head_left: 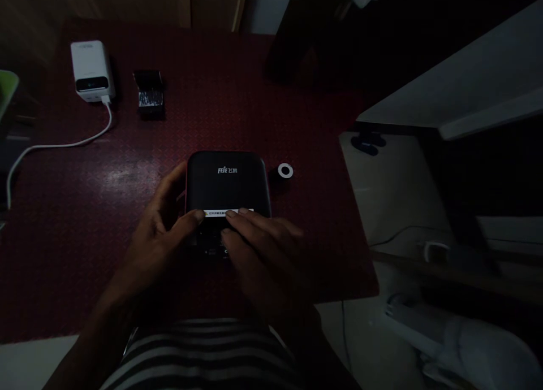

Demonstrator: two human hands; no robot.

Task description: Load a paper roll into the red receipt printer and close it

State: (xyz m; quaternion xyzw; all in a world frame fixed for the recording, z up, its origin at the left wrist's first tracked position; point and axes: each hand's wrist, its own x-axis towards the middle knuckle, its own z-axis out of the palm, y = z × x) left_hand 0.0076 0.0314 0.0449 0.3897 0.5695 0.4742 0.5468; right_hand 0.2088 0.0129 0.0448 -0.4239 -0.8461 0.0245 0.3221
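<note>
A black rounded-square device printed "FEIE 飞鹅" (pixel 227 181) lies on the dark red table (pixel 76 226), with a white label strip across its front. My left hand (pixel 163 229) grips its left side and front edge, with the fingertips reaching the strip. My right hand (pixel 263 248) lies across the front part, its fingertips also at the strip. Together the hands hide the device's near end.
A white power unit (pixel 91 70) with a white cable (pixel 63 145) and a small black box (pixel 149 93) stand at the far left. A small white-rimmed ring (pixel 285 170) lies right of the device. The table ends at right, above a pale floor (pixel 394 198).
</note>
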